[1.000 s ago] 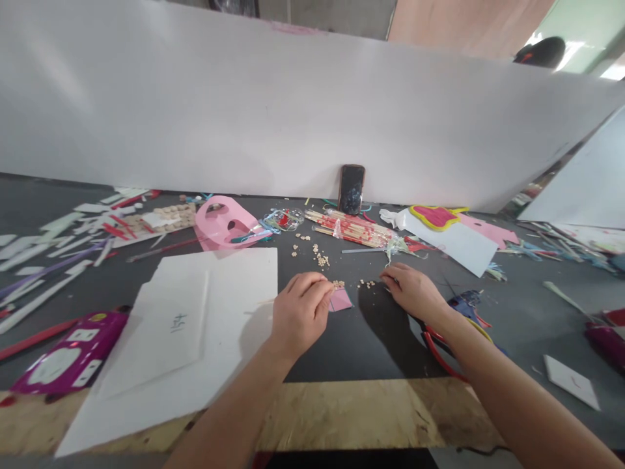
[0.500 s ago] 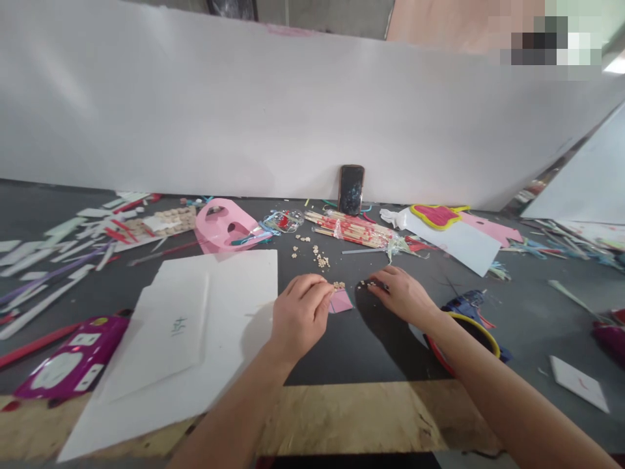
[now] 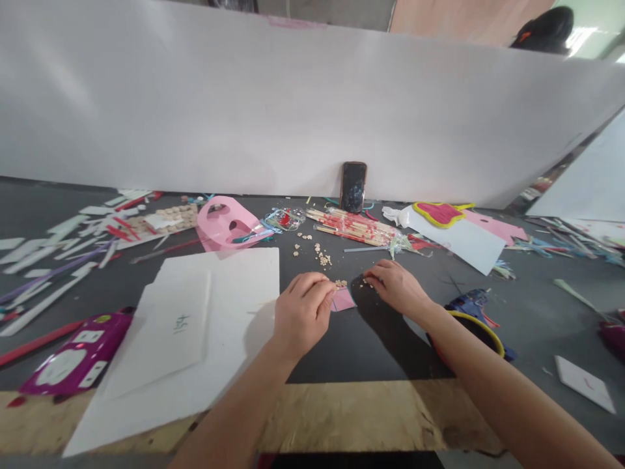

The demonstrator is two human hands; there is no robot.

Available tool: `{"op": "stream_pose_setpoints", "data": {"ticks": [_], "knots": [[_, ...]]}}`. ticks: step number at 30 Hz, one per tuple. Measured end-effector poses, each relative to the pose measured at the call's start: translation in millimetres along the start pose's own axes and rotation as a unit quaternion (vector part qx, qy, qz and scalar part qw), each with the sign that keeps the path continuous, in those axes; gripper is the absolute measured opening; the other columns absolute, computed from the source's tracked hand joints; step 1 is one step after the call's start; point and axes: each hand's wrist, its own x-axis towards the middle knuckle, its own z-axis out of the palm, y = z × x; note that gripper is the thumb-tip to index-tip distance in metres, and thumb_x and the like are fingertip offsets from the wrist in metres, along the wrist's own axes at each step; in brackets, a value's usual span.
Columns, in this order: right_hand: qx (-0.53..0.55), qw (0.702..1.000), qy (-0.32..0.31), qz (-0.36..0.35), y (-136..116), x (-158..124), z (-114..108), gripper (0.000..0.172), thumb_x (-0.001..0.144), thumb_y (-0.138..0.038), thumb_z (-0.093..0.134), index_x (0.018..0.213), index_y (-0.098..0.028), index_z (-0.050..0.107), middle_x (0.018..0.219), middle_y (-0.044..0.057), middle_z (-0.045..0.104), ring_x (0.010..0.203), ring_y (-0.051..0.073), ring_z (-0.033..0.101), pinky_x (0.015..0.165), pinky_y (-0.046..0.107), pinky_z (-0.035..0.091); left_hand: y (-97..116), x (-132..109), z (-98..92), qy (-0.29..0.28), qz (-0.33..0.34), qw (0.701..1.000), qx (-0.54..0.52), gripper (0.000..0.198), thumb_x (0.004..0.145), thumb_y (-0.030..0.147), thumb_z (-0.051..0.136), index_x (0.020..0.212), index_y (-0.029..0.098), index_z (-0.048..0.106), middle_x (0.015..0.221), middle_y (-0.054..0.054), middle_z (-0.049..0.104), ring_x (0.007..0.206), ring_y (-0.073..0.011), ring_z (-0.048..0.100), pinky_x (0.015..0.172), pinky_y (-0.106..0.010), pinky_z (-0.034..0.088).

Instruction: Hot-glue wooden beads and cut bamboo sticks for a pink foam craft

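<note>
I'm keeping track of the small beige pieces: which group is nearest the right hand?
The few loose pieces by the right hand, right of the pink square; one cluster sits at that square's far edge, the others farther back, toward the smartphone.

Dim, slightly soft; brightest far upper right of the phone [image 3: 353, 187], with glare [image 3: 63, 78] upper left, dark shadow [image 3: 390, 326] below.

Phone [image 3: 353, 187]: upright against the white panel [image 3: 273, 111] ahead of me.
Pink cutout [image 3: 208, 231]: curved, holed, just beyond the white sheet [image 3: 244, 286] on my left.
Stick bundle [image 3: 356, 226]: red and pale, lying near the phone.
Purple piece [image 3: 106, 339]: white patches, left of the sheet.
Blue tool [image 3: 467, 303]: to my right, near a yellow-rimmed ring [image 3: 491, 331].
</note>
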Motion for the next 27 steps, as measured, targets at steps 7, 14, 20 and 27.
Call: {"op": "stream_pose_setpoints", "data": {"ticks": [7, 14, 20, 27], "knots": [[-0.004, 1.0, -0.004, 0.011, -5, 5, 7, 0.017, 0.088, -0.02, 0.052, 0.09, -0.02, 0.069, 0.09, 0.007, 0.066, 0.089, 0.019, 0.06, 0.084, 0.029, 0.044, 0, 1, -0.9, 0.006, 0.002, 1.0, -0.002, 0.013, 0.086, 0.014, 0.052, 0.086, 0.02, 0.063, 0.087, -0.006, 0.065, 0.084, -0.0182, 0.062, 0.077, -0.032, 0.052], [0.008, 0.999, 0.03, 0.04, 5, -1, -9, 0.026, 0.09, -0.022, 0.045, 0.105, -0.021, 0.066, 0.101, 0.007, 0.068, 0.091, 0.017, 0.062, 0.08, 0.026, 0.046, 0, 1, -1.0, 0.006, -0.004, 1.0, -0.002, 0.013, 0.087, 0.016, 0.051, 0.087, 0.02, 0.064, 0.087, -0.005, 0.065, 0.083, -0.0176, 0.062, 0.075, -0.031, 0.052], [-0.028, 0.998, 0.019, 0.055, 7, -28, -20, 0.037, 0.087, -0.01, 0.039, 0.113, -0.02, 0.064, 0.098, 0.008, 0.068, 0.089, 0.021, 0.061, 0.076, 0.029, 0.045, 0, 0, 1.2, 0.0, -0.004, 1.0, -0.004, 0.012, 0.087, 0.017, 0.053, 0.086, 0.021, 0.064, 0.087, -0.005, 0.065, 0.084, -0.0174, 0.062, 0.076, -0.031, 0.052], [-0.058, 0.998, -0.036, -0.005, -24, -41, 1, 0.047, 0.082, -0.007, 0.046, 0.12, -0.028, 0.063, 0.098, 0.009, 0.063, 0.089, 0.021, 0.054, 0.079, 0.029, 0.042, -1, -1, 2.8, -0.006, -0.008, 1.0, 0.007, 0.012, 0.087, 0.018, 0.053, 0.087, 0.021, 0.065, 0.089, -0.005, 0.065, 0.086, -0.0186, 0.062, 0.077, -0.032, 0.052]]}}
